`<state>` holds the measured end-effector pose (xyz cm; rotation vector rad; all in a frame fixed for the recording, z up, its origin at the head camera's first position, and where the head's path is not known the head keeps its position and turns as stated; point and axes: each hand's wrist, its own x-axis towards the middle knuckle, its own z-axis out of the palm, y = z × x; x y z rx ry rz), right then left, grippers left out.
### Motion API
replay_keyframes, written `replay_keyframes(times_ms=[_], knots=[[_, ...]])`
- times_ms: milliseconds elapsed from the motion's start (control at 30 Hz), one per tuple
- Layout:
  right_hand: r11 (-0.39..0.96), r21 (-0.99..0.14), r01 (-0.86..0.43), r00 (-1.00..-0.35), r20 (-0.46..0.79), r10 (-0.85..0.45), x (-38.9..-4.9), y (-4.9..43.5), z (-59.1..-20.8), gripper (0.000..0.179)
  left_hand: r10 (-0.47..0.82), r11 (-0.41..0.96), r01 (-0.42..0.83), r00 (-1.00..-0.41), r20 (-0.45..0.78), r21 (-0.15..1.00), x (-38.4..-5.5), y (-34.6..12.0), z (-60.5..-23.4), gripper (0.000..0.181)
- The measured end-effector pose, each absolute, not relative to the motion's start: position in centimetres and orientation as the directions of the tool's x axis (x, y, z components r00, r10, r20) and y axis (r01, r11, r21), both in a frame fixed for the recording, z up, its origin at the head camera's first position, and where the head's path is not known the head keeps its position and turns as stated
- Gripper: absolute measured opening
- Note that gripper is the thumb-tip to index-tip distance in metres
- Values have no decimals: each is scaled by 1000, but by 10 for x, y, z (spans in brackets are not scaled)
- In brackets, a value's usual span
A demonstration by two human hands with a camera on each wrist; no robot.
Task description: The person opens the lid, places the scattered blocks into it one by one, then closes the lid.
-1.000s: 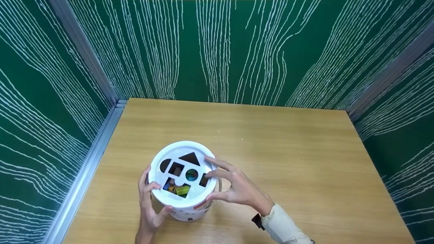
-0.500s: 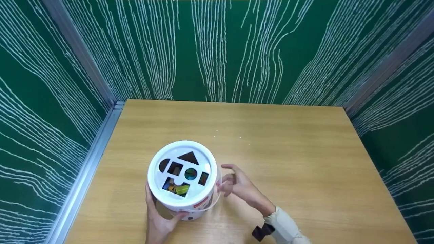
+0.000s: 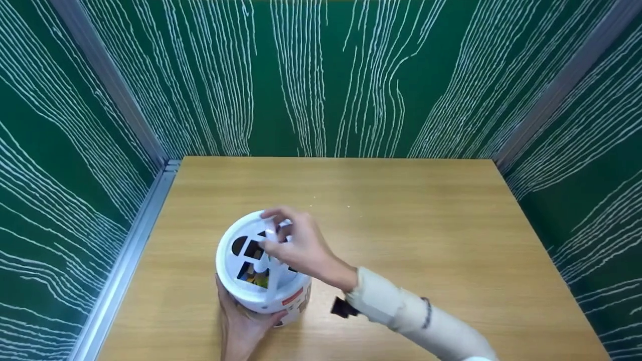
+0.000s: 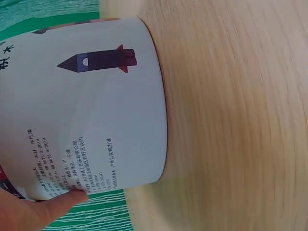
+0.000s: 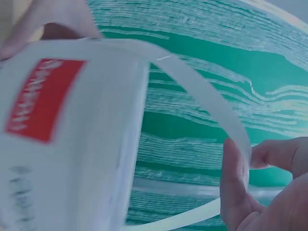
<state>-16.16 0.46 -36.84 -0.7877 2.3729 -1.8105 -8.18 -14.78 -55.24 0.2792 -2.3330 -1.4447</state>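
A white bucket (image 3: pixel 296 300) with a shape-sorter lid (image 3: pixel 226 271) stands upright on the table. Through one large lid opening, coloured blocks (image 3: pixel 259 279) are partly visible. My left hand (image 3: pixel 241 323) grips the bucket's lower left side, its thumb across the front; the left wrist view shows the printed rocket (image 4: pixel 98 61) and small text on the wall. Above the lid, my right hand (image 3: pixel 301 244) pinches the bucket's pale strap handle (image 5: pixel 204 98), which arches up from the rim in the right wrist view. That hand hides the lid's right part.
The wooden table (image 3: pixel 426 250) extends to the right and behind the bucket, with a few tiny white specks on it. Green walls (image 3: pixel 346 75) with white lines enclose the back and sides. A metal rail (image 3: pixel 133 250) runs along the left edge.
My right hand has let go of the lid's rim, taken the handle at the bucket's right side and raised it over the lid. My left hand has slid from the rim down the bucket's side.
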Motion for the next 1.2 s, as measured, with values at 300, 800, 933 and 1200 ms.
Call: replay_keyframes(times_ms=[300,800,933,1200], knots=[[192,-902,-387,-885,305,-353,-194,12,-343,38,-246,480,215,-897,366,850,-121,-134,-533,147],[364,-903,-228,-973,200,-113,-275,61,-350,24,-159,491,265,-910,384,830,-214,-80,-551,138],[353,-919,-173,-984,143,-110,-283,63,-367,15,-182,533,234,-907,380,813,-211,-84,-566,130],[222,-960,-172,-981,148,-123,-280,101,-387,20,-192,534,203,-916,351,821,-202,-86,-570,120]])
